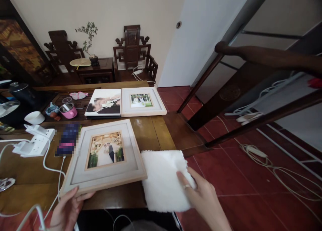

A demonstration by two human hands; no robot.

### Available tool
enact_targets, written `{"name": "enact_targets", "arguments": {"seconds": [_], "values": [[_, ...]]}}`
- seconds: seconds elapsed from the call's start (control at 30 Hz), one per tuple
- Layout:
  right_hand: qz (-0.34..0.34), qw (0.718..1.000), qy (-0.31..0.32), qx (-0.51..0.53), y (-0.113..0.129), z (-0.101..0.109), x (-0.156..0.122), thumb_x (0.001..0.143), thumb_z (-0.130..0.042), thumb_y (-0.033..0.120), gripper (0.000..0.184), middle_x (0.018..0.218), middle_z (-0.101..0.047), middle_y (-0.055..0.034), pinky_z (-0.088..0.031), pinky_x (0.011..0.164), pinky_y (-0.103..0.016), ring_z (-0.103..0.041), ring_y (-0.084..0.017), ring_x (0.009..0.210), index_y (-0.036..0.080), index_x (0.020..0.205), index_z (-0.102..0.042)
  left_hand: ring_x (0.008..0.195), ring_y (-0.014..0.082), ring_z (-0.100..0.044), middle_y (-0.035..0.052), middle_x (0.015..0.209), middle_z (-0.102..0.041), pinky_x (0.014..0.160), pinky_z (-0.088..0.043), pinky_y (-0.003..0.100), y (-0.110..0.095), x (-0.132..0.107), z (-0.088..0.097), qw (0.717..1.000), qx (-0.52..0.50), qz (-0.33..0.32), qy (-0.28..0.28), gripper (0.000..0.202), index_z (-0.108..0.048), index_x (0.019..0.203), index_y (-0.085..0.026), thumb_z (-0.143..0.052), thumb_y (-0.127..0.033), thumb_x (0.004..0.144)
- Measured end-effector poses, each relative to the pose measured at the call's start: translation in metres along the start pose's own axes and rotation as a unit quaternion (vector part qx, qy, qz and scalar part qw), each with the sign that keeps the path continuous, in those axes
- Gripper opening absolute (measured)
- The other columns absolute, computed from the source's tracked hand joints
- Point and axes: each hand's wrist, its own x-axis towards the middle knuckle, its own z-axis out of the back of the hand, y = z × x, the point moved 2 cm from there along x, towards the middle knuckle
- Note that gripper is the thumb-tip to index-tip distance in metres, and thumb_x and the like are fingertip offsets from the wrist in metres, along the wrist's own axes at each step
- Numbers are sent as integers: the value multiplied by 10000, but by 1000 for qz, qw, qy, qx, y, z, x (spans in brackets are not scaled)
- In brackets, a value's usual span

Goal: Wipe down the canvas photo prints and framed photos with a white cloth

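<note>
Frame, handling: the frame (104,155) looks stiff and probably fairly light; its pale border may be slick, and any clear cover over the photo could crack or smudge
Frame, hold: best taken by the outer edges, with fingertips off the picture
Cloth, handling: the cloth (163,180) seems soft, light and limp, safe to pinch anywhere
Left hand: the left hand (65,207) grips the frame at its near edge by the left corner, thumb at the front, fingers beneath
Right hand: the right hand (201,190) pinches the cloth by its right side, thumb on top
Frame, place: above the near part of the table (161,133), reaching up and away from the left hand; left of the right hand, apart from it
Cloth, place: just beside the frame's right corner; contact unclear
</note>
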Motion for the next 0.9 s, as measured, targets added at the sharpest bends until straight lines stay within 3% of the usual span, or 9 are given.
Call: {"name": "enact_targets", "arguments": {"seconds": [0.1, 0.27, 0.37, 0.53, 0.63, 0.73, 0.8, 0.9], "values": [[-1, 995, 33, 97, -8, 12, -6, 759, -571, 525, 338, 733, -628, -34, -445, 562, -275, -560, -200, 629, 198, 842, -592, 547, 252, -714, 39, 595, -707, 320, -403, 161, 1, 1, 1, 1000, 6, 2, 1, 153, -664, 610, -132, -655, 7, 547], [31, 986, 18, 165, -9, 24, -4, 735, -633, 429, 243, 737, -556, 15, -415, 521, -227, -516, -157, 620, 233, 785, -498, 558, 257, -716, 28, 562, -687, 311, -382, 155, 2, 2, 2, 1000, 8, 3, 7, 142, -653, 575, -133, -669, 4, 545], [57, 988, 2, 143, -2, 21, 5, 701, -649, 465, 285, 908, -608, -39, -444, 604, -246, -577, -195, 785, 224, 786, -524, 557, 257, -716, 4, 501, -648, 318, -378, 146, 2, 2, 3, 1000, -1, -1, 7, 155, -641, 549, -137, -682, 10, 525], [26, 998, -55, 7, 6, 15, 20, 680, -643, 568, 396, 582, -513, 27, -372, 537, -243, -454, -138, 554, 224, 606, -461, 548, 277, -713, 10, 503, -646, 297, -347, 145, 4, 7, 7, 1000, -2, 6, 14, 151, -636, 553, -132, -727, -29, 492], [42, 994, -11, 99, 11, 14, 26, 708, -651, 533, 355, 635, -558, 13, -374, 511, -233, -492, -140, 568, 220, 655, -492, 536, 283, -707, 5, 487, -635, 291, -349, 160, 3, 9, 8, 1000, -2, 11, 7, 165, -624, 552, -134, -742, -53, 471], [48, 976, 62, 205, 11, 12, 32, 725, -657, 500, 310, 794, -642, -41, -451, 571, -260, -602, -193, 699, 219, 795, -544, 551, 295, -711, 0, 462, -615, 288, -343, 164, 3, 9, 8, 1000, 4, 14, 4, 172, -612, 552, -136, -737, -55, 467], [46, 981, 61, 178, 7, 11, 34, 728, -645, 496, 346, 911, -670, -79, -488, 667, -310, -634, -234, 816, 221, 922, -566, 557, 294, -713, -9, 438, -594, 301, -356, 164, 3, 9, 8, 1000, 1, 5, 8, 174, -595, 543, -141, -733, -56, 478], [36, 999, -20, 33, -2, 15, 29, 690, -647, 530, 447, 948, -670, -78, -482, 718, -355, -632, -255, 835, 241, 1016, -547, 533, 288, -707, 5, 493, -635, 287, -344, 169, 3, 10, 9, 1000, 2, 19, 11, 172, -605, 574, -142, -735, -75, 483]]}}
